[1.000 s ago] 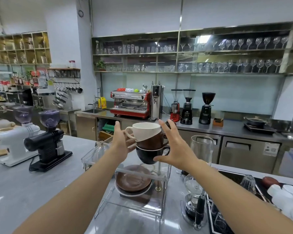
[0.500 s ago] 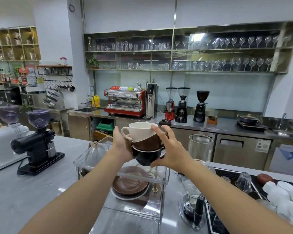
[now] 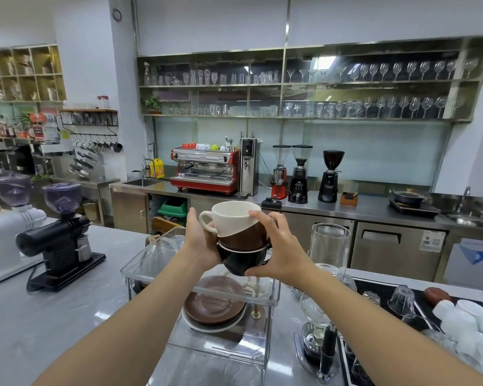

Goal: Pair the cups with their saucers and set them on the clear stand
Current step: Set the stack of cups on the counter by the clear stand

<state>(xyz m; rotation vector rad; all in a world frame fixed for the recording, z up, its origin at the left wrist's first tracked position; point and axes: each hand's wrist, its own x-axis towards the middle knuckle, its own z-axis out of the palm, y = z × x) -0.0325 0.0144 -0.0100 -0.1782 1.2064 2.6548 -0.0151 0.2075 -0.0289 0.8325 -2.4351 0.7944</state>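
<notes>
On the grey table (image 3: 53, 316) nearest the person stands the clear acrylic two-level stand (image 3: 265, 355), and on its lower level lies a stack of round saucers (image 3: 215, 306), a brown one on top of a white one, with no cup on them yet. Above the stand, the left hand (image 3: 199, 240) and the right hand (image 3: 279, 246) are closed from both sides around a nested stack of three ceramic cups (image 3: 241, 236), white on top, brown in the middle, black at the bottom, held in the air. I judge the task is only at its beginning: no cup is paired with a saucer, so the cups must be separated, matched and placed, while behind them the red espresso machine (image 3: 205, 169) takes no part.
</notes>
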